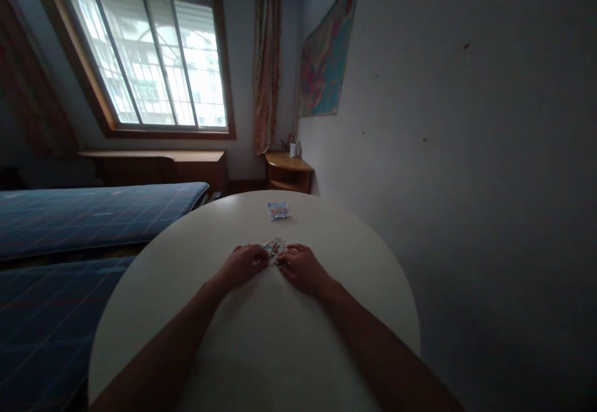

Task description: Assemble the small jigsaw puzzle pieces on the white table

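Note:
Both my hands rest on a round white table [186, 288]. My left hand [242, 265] and my right hand [302, 266] are curled, with their fingertips pinching a small stack of colourful cards [273, 248] between them. The cards lie low over the tabletop, partly hidden by my fingers. A second small colourful card or packet [278, 210] lies flat farther away near the table's far edge, apart from both hands.
A bed with a blue plaid cover [93, 213] runs along the left. A wooden desk [153, 164] stands under the window, a corner shelf [288, 173] with small items beyond the table. A map [329, 58] hangs on the grey wall to the right.

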`<control>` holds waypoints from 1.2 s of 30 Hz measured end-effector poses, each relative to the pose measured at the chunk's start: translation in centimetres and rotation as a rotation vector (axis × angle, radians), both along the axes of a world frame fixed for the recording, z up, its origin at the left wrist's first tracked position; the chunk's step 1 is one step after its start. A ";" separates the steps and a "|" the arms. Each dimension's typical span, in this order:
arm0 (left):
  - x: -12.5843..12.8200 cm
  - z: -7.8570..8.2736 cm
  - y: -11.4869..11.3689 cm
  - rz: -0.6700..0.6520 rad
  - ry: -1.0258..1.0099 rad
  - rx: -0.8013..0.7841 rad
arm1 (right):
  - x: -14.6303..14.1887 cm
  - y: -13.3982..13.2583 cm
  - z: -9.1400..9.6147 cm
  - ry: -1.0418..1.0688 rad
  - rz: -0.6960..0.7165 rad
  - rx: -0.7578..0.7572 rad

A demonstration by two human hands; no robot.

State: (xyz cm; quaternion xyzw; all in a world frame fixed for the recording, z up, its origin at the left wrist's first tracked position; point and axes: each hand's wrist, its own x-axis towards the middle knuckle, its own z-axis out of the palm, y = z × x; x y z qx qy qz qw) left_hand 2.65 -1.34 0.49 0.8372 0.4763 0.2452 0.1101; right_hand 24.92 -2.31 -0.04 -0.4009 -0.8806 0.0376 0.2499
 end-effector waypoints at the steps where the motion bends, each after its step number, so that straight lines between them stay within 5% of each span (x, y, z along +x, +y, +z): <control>1: 0.0 0.0 0.0 0.001 -0.009 0.005 | 0.1 0.1 0.1 0.002 -0.002 0.005; 9: 0.3 0.7 -0.6 -0.074 0.053 -0.006 | 0.0 0.2 0.6 -0.021 -0.057 0.000; 23: 0.7 0.8 -0.8 -0.183 0.001 -0.027 | 2.5 2.7 -0.4 0.257 -0.380 -0.100; 36: 0.6 1.4 -1.2 -0.302 0.010 -0.101 | 2.0 2.4 0.0 0.203 -0.293 -0.111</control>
